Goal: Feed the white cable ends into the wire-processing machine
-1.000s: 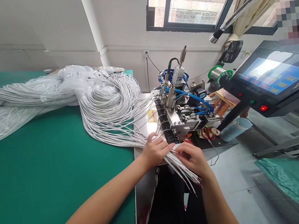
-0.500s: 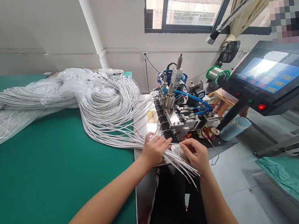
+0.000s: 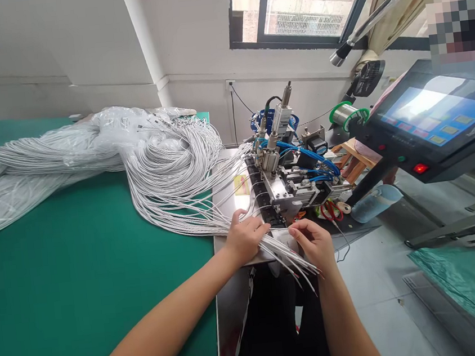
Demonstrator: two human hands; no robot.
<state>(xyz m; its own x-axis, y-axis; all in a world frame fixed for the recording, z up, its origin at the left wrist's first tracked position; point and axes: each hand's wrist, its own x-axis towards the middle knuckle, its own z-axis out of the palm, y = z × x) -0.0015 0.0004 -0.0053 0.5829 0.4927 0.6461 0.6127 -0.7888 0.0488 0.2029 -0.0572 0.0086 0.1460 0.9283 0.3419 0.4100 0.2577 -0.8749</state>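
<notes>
My left hand (image 3: 246, 237) rests on a fan of thin white cables (image 3: 173, 173), fingers curled over them at the edge of the metal plate (image 3: 226, 193). The cable ends (image 3: 300, 266) stick out past the plate toward me. My right hand (image 3: 315, 242) sits just right of the left, fingers pinched on one cable near its end, in front of a small machine (image 3: 291, 181) with blue hoses. The cables run back in a large loop across the green table (image 3: 72, 263).
A touchscreen controller (image 3: 437, 117) on an arm stands at the right. A wire spool (image 3: 343, 114), scissors (image 3: 330, 212) and a wooden stool (image 3: 352, 157) lie behind and beside the machine. Bagged cable bundles (image 3: 15, 167) cover the table's far left. A window (image 3: 300, 7) is above.
My right hand has moved up and slightly right, from gripping the bundle ends to pinching a single cable nearer the machine. The left hand has stayed on the cables.
</notes>
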